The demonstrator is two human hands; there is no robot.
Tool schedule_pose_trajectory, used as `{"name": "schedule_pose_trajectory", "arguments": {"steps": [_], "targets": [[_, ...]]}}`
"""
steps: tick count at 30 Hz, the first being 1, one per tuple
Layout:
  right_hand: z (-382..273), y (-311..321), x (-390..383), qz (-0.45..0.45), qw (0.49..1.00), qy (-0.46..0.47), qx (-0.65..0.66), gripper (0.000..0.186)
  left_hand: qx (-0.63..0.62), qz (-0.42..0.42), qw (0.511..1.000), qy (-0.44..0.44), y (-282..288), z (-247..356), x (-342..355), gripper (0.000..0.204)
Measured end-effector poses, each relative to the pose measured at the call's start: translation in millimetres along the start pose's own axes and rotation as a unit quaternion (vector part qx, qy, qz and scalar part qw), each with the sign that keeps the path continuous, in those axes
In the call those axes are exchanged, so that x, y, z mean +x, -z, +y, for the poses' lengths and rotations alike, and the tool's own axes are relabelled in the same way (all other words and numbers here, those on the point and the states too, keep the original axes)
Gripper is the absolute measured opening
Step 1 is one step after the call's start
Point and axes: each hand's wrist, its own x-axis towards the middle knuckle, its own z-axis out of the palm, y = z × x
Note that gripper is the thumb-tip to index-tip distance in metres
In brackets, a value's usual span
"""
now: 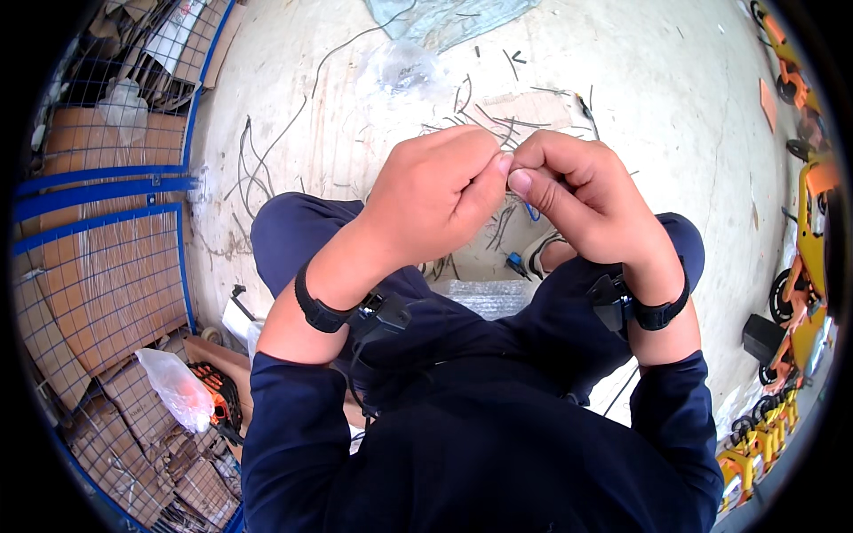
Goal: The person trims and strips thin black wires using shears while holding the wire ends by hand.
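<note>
My left hand (435, 191) and my right hand (586, 191) meet fingertip to fingertip over the gap between my bent knees. Both are closed in a pinch, with thumbs and forefingers pressed together. What they pinch is too small and too covered by the fingers to make out. A thin dark wire (509, 136) shows just above the touching fingertips; whether it is held or lies on the floor behind, I cannot tell. Just under my right hand a bit of blue (532, 212) peeks out. Farther below, a small blue-and-black item (516, 262) lies beside a shoe (537, 256).
Cut dark wires (498, 120) litter the floor ahead, near a clear plastic bag (404, 71) and a pale blue sheet (453, 19). Blue mesh cages (98, 178) with cardboard line the left. Yellow-and-orange wheeled frames (813, 213) stand along the right.
</note>
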Motion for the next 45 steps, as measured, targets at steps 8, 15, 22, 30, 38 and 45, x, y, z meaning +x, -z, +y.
{"name": "schedule_pose_trajectory", "arguments": {"steps": [8,15,22,30,38,45], "targets": [[4.7,-10.3,2.9,-0.064,0.944,0.053,0.32,0.013,-0.44,0.041,0.877,0.186,-3.3,22.8,-7.0,0.029],[16.6,-19.7,0.7,-0.101,0.88,0.043,0.463,0.016,-0.544,0.087,0.815,0.18,-4.7,28.9,-2.8,0.033],[8.1,-17.8,1.1,-0.02,0.952,0.058,0.3,0.013,-0.282,0.073,0.955,0.056,6.6,9.6,-3.8,0.031],[12.1,-9.2,1.3,0.015,0.997,0.069,0.037,0.009,-0.017,0.003,1.0,-0.018,5.5,6.1,0.3,0.024],[-2.2,-3.6,2.9,-0.029,0.993,-0.066,0.094,0.013,0.033,0.006,0.999,-0.029,2.1,3.8,1.2,0.022],[-6.8,-8.1,-1.0,-0.053,0.974,0.009,0.222,0.013,-0.16,0.028,0.983,0.086,6.0,18.3,-5.2,0.024]]}}
